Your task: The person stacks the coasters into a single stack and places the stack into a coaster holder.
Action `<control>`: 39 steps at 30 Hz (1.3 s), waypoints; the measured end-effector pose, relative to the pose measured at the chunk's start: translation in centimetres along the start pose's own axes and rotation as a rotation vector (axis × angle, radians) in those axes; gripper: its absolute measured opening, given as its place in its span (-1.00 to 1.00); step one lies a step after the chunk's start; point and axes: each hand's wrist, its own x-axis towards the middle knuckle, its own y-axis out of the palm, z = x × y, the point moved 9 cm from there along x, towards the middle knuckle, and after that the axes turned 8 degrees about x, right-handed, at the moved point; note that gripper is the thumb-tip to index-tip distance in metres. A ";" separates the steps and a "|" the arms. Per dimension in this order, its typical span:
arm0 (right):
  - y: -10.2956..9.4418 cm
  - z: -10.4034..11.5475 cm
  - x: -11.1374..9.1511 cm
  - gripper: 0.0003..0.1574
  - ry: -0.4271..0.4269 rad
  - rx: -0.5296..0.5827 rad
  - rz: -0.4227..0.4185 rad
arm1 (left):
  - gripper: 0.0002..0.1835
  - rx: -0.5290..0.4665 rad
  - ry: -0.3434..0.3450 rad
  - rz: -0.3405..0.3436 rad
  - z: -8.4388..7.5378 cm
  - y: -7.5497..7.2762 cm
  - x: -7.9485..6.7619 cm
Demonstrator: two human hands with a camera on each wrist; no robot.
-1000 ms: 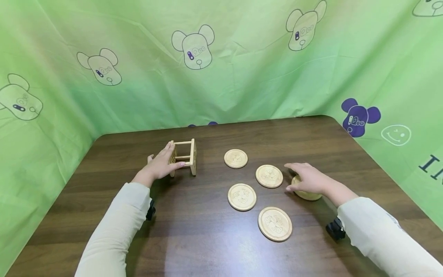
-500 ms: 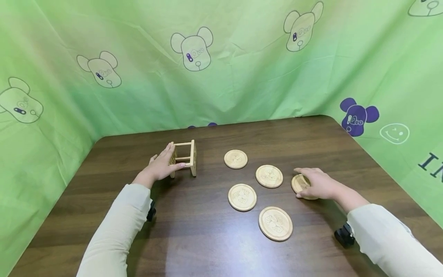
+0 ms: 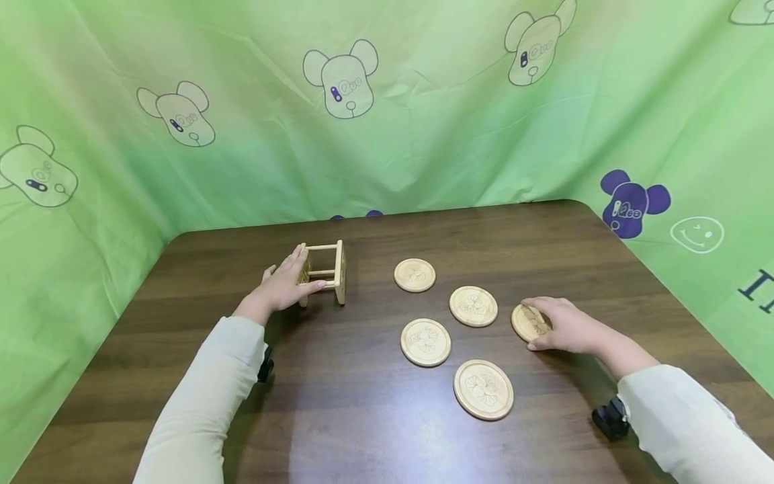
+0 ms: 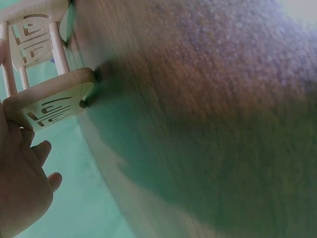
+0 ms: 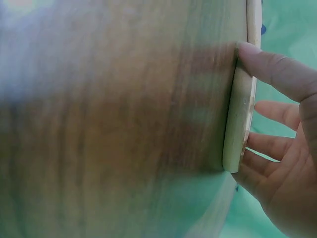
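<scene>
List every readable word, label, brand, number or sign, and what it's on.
"I", on the green backdrop, far right; next letter cut off.
"Q" plus rounded letters too small to read surely, on the backdrop's cartoon heads.
Winking smiley, right of the purple cartoon head; no text.
Wooden stand: cut-out strokes, not readable as text.
Coasters: engraved leaf-like designs; no lettering visible.

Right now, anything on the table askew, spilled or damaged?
Nothing stands out. Four loose wooden discs lie flat, no cracks or spills visible. The slotted wooden rack, held by the left hand, shows no break. The right hand grips the fifth disc by its edge; whether that one sits flat, I can't tell.
</scene>
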 end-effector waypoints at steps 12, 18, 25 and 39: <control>-0.1 0.1 0.5 -0.14 -0.015 -0.022 -0.016 | 0.00 -0.003 0.003 0.004 0.0 -0.1 0.2; -0.3 1.0 1.2 -0.14 -0.046 -0.022 -0.026 | 0.03 0.005 0.010 -0.003 0.0 -0.1 0.4; -0.6 2.4 2.2 -0.17 -0.084 -0.012 -0.045 | -0.01 -0.006 0.002 0.005 -0.2 -0.1 0.2; 0.6 4.0 5.4 -0.21 -0.122 0.023 -0.014 | 0.01 -0.001 0.006 0.004 -0.2 -0.3 0.1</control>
